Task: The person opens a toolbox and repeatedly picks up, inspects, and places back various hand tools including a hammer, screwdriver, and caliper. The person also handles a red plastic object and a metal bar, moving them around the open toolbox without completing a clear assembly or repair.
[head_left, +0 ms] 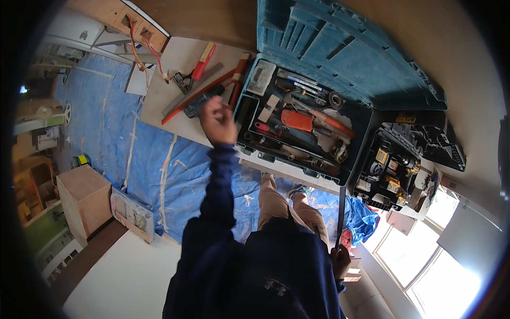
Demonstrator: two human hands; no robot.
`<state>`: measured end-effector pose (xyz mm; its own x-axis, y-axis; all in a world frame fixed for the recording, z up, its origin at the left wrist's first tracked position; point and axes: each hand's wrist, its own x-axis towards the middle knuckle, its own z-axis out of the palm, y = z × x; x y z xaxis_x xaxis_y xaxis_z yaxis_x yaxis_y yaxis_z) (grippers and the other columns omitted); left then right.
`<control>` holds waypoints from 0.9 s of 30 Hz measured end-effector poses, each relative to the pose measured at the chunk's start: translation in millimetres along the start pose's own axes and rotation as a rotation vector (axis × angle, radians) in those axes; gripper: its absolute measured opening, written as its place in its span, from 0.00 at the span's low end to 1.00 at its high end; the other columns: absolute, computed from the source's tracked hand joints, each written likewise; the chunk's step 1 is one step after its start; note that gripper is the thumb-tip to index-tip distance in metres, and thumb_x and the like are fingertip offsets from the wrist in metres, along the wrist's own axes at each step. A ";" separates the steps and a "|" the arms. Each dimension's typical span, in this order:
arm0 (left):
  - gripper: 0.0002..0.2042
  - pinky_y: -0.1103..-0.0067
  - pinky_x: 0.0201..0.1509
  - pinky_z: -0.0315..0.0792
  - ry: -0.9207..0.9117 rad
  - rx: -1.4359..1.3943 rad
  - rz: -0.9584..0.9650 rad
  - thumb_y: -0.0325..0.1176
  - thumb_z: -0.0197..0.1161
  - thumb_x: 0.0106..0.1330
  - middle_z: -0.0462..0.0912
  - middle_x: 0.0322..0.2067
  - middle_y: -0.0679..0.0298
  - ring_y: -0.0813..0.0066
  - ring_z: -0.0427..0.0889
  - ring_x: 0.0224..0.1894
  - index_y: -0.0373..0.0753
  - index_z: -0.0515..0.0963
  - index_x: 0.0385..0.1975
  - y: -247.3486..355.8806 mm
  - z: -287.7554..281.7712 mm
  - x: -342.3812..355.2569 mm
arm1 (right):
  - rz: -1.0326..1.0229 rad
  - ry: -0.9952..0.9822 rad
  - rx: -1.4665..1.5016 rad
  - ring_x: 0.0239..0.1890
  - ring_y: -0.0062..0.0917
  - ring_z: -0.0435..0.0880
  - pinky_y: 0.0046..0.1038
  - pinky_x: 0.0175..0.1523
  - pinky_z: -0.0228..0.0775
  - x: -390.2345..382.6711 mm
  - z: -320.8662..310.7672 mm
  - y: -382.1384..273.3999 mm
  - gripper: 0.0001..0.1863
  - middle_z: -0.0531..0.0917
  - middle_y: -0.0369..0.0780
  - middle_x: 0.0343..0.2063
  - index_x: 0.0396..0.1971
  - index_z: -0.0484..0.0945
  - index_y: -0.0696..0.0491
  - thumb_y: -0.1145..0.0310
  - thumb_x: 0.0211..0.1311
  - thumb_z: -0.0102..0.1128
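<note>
My left hand (pixel 218 121) is raised at the bench, fingers bent and blurred, beside a dark tool (pixel 197 102); whether it holds anything I cannot tell. Around it on the pale bench (pixel 160 85) lie orange-red lengths (pixel 178 109), a grey strip and a red-yellow item (pixel 204 61). To its right an open teal toolbox (pixel 340 48) holds hammers, an orange-handled tool (pixel 297 120), a tape roll and other tools. Low on the right, my right hand (pixel 340 259) grips a long, dark, narrow bar (pixel 341 215) that stands up toward the toolbox's front edge.
An open black case (pixel 370 183) with yellow-black tools sits at the right, near bright windows (pixel 408 259). Blue sheeting (pixel 143 159) covers the floor under my legs. A wooden box (pixel 82 194), a leaning boxed panel (pixel 131 215) and a white surface (pixel 114 274) are at the lower left. Wires hang upper left.
</note>
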<state>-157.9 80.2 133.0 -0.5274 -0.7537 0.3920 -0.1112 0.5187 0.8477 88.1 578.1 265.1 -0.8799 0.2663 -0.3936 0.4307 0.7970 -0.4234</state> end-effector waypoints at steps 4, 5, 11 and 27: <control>0.10 0.75 0.39 0.77 0.023 0.097 -0.104 0.25 0.64 0.61 0.83 0.39 0.60 0.71 0.83 0.37 0.40 0.80 0.43 -101.0 -12.1 85.1 | -0.001 -0.026 -0.007 0.15 0.21 0.67 0.31 0.22 0.60 3.0 4.0 -1.0 0.14 0.71 0.39 0.13 0.42 0.82 0.56 0.65 0.59 0.68; 0.11 0.74 0.41 0.77 -0.072 0.108 -0.133 0.26 0.65 0.61 0.84 0.40 0.59 0.69 0.84 0.38 0.40 0.80 0.44 -109.1 -10.4 82.4 | 0.007 -0.020 -0.012 0.15 0.21 0.67 0.31 0.22 0.60 0.7 5.5 -0.8 0.14 0.71 0.39 0.13 0.42 0.82 0.56 0.65 0.59 0.68; 0.19 0.66 0.53 0.77 -0.698 0.486 -0.059 0.29 0.68 0.57 0.84 0.46 0.49 0.53 0.83 0.47 0.38 0.80 0.50 -114.6 3.2 19.7 | 0.063 -0.005 -0.092 0.15 0.20 0.68 0.31 0.22 0.59 -1.0 2.3 -13.7 0.16 0.72 0.38 0.13 0.43 0.83 0.56 0.64 0.58 0.67; 0.18 0.61 0.56 0.76 -0.903 0.535 -0.133 0.28 0.63 0.55 0.83 0.48 0.48 0.46 0.81 0.52 0.37 0.78 0.48 -119.7 33.1 33.1 | -0.049 -0.100 -0.019 0.20 0.18 0.71 0.27 0.26 0.61 7.5 -4.0 -36.0 0.15 0.75 0.36 0.17 0.42 0.81 0.59 0.63 0.63 0.64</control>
<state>-189.9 6.5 32.6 -0.8900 -0.3520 -0.2898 -0.4549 0.7300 0.5102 65.2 553.6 280.6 -0.8748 0.1723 -0.4527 0.3832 0.8180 -0.4290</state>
